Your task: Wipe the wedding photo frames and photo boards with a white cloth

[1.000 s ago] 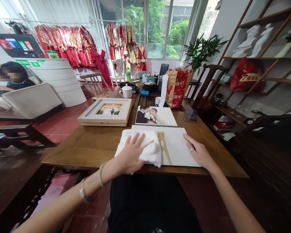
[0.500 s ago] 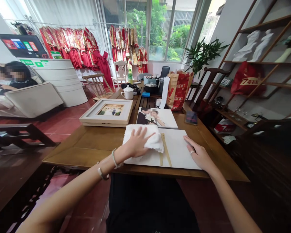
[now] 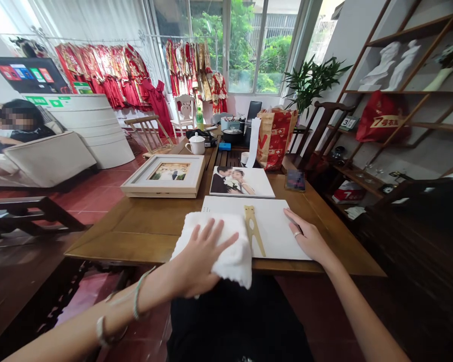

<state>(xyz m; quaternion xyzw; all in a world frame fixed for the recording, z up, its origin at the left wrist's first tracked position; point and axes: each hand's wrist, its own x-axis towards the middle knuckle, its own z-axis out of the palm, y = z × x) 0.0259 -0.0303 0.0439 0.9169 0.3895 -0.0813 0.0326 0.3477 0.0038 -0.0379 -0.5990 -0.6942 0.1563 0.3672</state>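
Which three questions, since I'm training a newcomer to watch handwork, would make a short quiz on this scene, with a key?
1. Name the item directly under the spread left hand.
2. True or false: the right hand is at the right-hand edge of the white board.
3. Which shows on the white board, between the hands?
A) a blue box
B) a two-pronged gold shape
C) a green bottle

Key: 1. A white cloth. 2. True. 3. B.

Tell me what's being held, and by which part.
The left hand lies spread over the white cloth, no grip visible; the right hand touches the white board at its right edge, grip unclear.
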